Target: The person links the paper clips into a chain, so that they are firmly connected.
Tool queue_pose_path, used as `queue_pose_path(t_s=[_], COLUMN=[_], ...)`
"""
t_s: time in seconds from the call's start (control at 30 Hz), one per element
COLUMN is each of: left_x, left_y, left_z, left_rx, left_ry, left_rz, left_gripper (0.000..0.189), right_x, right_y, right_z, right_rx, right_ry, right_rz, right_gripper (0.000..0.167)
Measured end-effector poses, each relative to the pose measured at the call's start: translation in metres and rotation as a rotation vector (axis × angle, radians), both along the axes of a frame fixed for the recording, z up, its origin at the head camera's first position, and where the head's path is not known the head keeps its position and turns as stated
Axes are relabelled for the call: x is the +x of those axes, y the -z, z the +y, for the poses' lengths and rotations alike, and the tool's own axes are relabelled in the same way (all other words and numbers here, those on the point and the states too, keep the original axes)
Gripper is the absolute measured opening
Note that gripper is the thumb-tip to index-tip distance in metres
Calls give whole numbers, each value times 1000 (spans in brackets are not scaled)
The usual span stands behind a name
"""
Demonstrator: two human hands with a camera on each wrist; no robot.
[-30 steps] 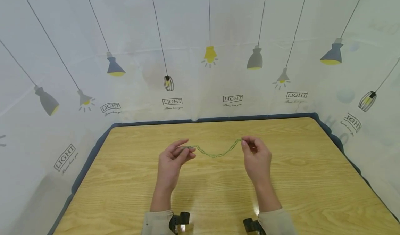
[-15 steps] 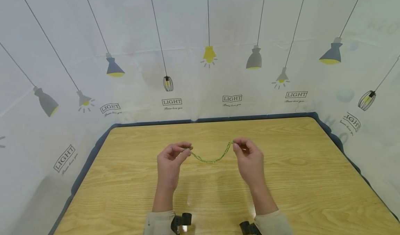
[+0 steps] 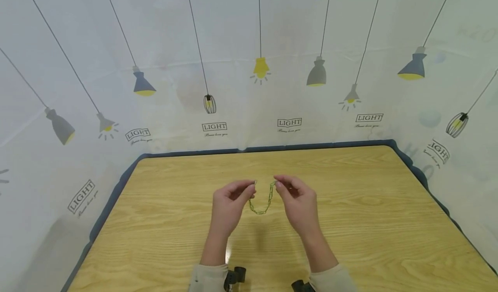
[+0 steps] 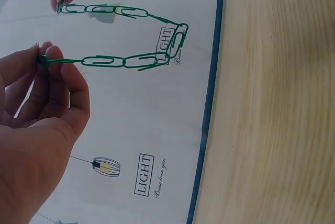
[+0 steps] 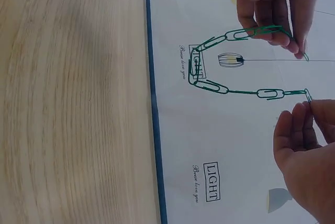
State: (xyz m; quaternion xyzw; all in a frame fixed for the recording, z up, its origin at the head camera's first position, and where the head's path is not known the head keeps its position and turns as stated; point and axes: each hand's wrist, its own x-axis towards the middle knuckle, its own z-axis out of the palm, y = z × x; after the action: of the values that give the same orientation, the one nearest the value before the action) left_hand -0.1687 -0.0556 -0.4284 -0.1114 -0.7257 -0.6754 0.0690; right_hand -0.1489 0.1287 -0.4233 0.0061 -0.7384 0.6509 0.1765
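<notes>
A chain of linked green paper clips hangs in a narrow U between my two hands, above the table. My left hand pinches one end between thumb and index finger. The other end is pinched by my right hand, a short gap away. In the left wrist view the paper clip chain shows several elongated links, with the end clip partly hidden by my fingertips. From the right wrist, the end clip sticks out of my right finger and thumb.
Below lies a light wooden table with a dark blue edge. A white curtain printed with hanging lamps surrounds it at the back and sides. Each wrist wears a black camera.
My hands have come closer together, the right one moving left and the left one moving right. The chain has gone from a shallow curve to a deeper, narrower U.
</notes>
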Motion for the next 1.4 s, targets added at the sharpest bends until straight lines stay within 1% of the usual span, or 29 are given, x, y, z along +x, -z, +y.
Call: queue_pose_path(t_s=[0.1, 0.2, 0.37, 0.47, 0.67, 0.83, 0.93, 1.03, 1.27, 1.4], left_x=[2, 3, 3, 3, 2, 1, 1, 0, -1, -2], left_y=[-2, -3, -5, -6, -7, -7, -7, -8, -11, -13], left_z=[6, 10, 13, 13, 13, 13, 13, 13, 15, 16], left_rx=[-101, -175, -232, -255, -290, -320, -323, -322, -325, -325], left_ry=[18, 5, -14, -16, -24, -27, -29, -34, -64, -81], left_rz=[52, 123, 221, 256, 297, 343, 365, 382, 417, 400], left_gripper=[19, 16, 14, 14, 14, 14, 14, 13, 11, 9], right_x=[1, 2, 2, 2, 1, 0, 1, 0, 0, 1], right_y=[-1, -2, -3, -4, -3, -3, -3, -5, -6, -9], right_z=[-2, -2, -4, -5, -5, -4, -4, -3, -1, -1], right_rx=[0, -19, -54, -62, -50, -50, -43, -33, -7, 3], right_ry=[-13, -28, -49, -52, -55, -74, -89, -111, -219, -242], right_rz=[6, -14, -54, -64, -57, -54, -62, -73, -125, -139], right_gripper=[19, 17, 14, 14, 14, 14, 15, 15, 19, 22])
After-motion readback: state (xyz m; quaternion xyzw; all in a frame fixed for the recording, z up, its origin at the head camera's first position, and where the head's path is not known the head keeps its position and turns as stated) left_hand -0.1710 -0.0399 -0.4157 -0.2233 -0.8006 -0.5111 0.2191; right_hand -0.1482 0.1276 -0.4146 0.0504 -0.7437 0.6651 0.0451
